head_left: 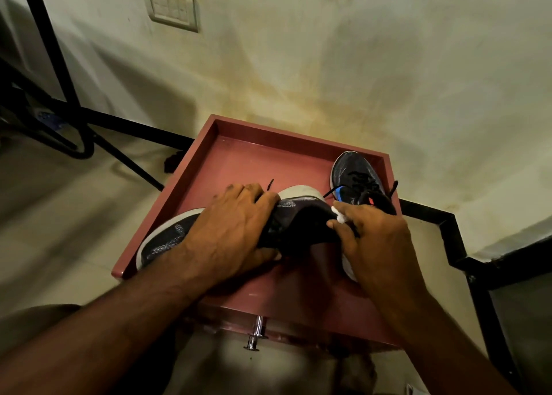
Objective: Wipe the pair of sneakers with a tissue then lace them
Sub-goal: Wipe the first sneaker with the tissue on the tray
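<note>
A dark mesh sneaker point(286, 215) with a pale sole is held on its side over the near half of a reddish-pink drawer-like tray point(239, 161), its toe reaching past the tray's left rim. The left hand point(236, 227) is laid over the middle of this sneaker, the fingers curled over its far edge and the thumb tucked under its near side, so that the shoe is gripped. The right hand point(379, 239) is placed at the sneaker's heel collar, and a small white wad of tissue point(339, 214) is pinched between its thumb and fingers and pressed against the dark fabric there. How much of the tissue is hidden in the hand cannot be told.

The second sneaker point(358, 179) is seen upright in the far right corner of the tray, with a blue tongue tab, a small red mark and loose black laces point(393, 185) draped over the rim. A chrome knob point(257, 333) projects from the tray's near face. A switch plate point(173, 6) is mounted on the stained wall far left, above black metal furniture legs point(59, 66).
</note>
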A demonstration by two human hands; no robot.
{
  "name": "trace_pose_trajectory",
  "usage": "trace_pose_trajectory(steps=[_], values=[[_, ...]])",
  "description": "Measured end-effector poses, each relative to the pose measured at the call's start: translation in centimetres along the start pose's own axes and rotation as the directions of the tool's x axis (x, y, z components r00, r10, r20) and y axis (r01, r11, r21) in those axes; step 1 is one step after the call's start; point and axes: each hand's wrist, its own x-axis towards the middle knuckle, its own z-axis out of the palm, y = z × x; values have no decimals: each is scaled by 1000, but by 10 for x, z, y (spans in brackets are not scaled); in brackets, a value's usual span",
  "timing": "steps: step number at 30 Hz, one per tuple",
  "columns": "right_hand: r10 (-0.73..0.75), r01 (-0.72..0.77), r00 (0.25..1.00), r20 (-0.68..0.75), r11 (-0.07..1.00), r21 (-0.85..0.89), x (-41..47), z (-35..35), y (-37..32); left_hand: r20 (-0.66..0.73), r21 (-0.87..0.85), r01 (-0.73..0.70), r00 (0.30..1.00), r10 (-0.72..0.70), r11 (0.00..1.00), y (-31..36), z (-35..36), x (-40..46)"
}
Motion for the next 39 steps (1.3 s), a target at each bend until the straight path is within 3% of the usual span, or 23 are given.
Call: trace_pose_trajectory(steps=[2, 8, 15, 19, 21, 23, 26, 29, 31, 34, 36, 39], values=[[-21, 21, 1000, -5, 1000, -8, -3, 4, -9, -19, 10, -3, 1000, 3, 1000, 3, 1, -1], [-228, 219, 958, 175, 973, 70, -10, 17, -46, -58, 37, -85, 995, 87, 996, 22, 5, -9], [41, -42, 997, 71, 999, 8, 8, -9, -3, 104, -131, -12, 994, 26, 991, 8, -5, -5], [-85, 73, 995, 54, 978, 195, -1, -1, -31, 174, -123, 0, 985, 21, 992, 16, -4, -6], [-189, 149, 972, 139, 956, 254, -8, 4, -46, 164, -86, -13, 986, 27, 996, 18, -4, -8], [-233, 189, 953, 195, 958, 217, -11, 7, -50, 184, 28, 18, 983, -23, 999, 18, -4, -11], [-71, 56, 991, 111, 990, 131, -2, 3, -29, 252, 195, 112, 954, -160, 974, 15, -2, -11], [36, -35, 999, 39, 999, -17, 2, 0, -14, 226, 203, 91, 964, -137, 975, 18, -3, -12], [-24, 25, 999, 47, 1000, -15, -5, 7, -23, 205, 217, 61, 973, -107, 974, 22, -1, -13], [-231, 227, 965, 122, 973, 42, -18, 21, -52, 183, 257, 42, 979, -91, 966, 21, 5, -11], [-326, 332, 934, 147, 943, -13, -17, 21, -57, 186, 247, 50, 978, -98, 968, 16, 4, -10], [-215, 217, 976, 25, 966, -143, 0, 6, -26, 199, 213, 87, 971, -130, 973, 10, 0, -9]])
